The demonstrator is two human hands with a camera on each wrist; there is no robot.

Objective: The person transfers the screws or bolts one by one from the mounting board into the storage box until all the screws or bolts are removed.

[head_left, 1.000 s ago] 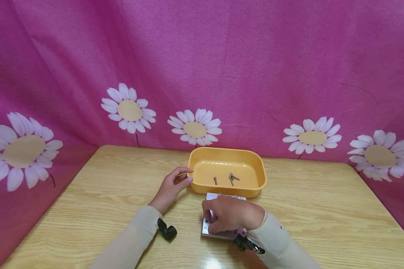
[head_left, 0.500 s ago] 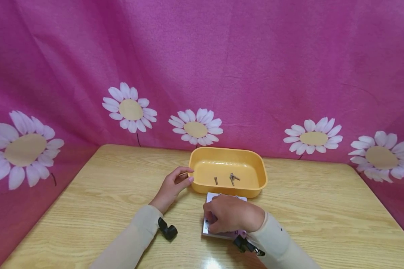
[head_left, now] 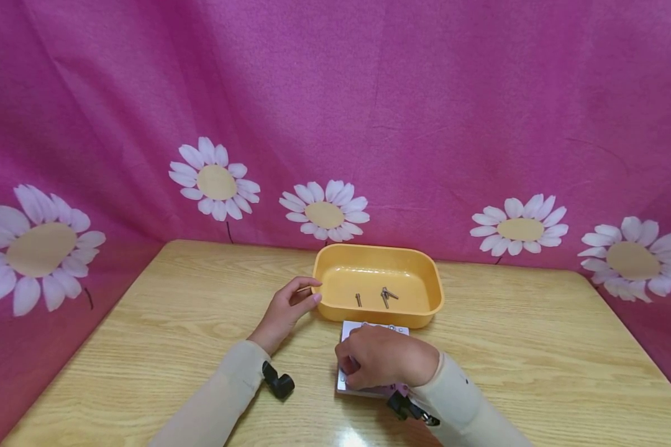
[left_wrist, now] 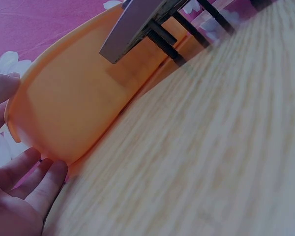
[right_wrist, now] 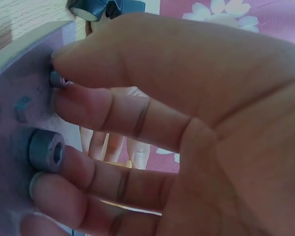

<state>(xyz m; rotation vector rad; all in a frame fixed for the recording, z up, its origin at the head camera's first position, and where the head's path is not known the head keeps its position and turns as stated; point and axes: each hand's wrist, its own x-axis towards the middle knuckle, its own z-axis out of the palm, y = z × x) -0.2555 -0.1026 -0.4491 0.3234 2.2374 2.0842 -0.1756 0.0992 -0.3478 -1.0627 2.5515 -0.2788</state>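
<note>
My right hand point(head_left: 388, 357) is over a light metal plate point(head_left: 345, 334). In the right wrist view its thumb and index finger pinch a small socket-head bolt point(right_wrist: 57, 79) in the plate. Other fingertips of that hand touch a larger socket-head bolt point(right_wrist: 46, 151) beside it. Threaded shanks point(left_wrist: 162, 45) stick out below the plate in the left wrist view. My left hand point(head_left: 282, 313) rests against the left end of a yellow plastic bin point(head_left: 377, 315), its fingers loosely bent at the rim and outer wall. Much of the plate is hidden under my right hand.
Several loose bolts point(head_left: 386, 297) lie in the bin, with one bolt point(head_left: 358, 300) apart from the others. The bin stands just behind the plate on a wooden table point(head_left: 514, 347). A pink cloth with daisies point(head_left: 414, 124) hangs behind the table.
The right hand's fingers shift slightly over the plate, still at the same bolt spot. My left hand, the bin and the loose bolts stay where they were.
</note>
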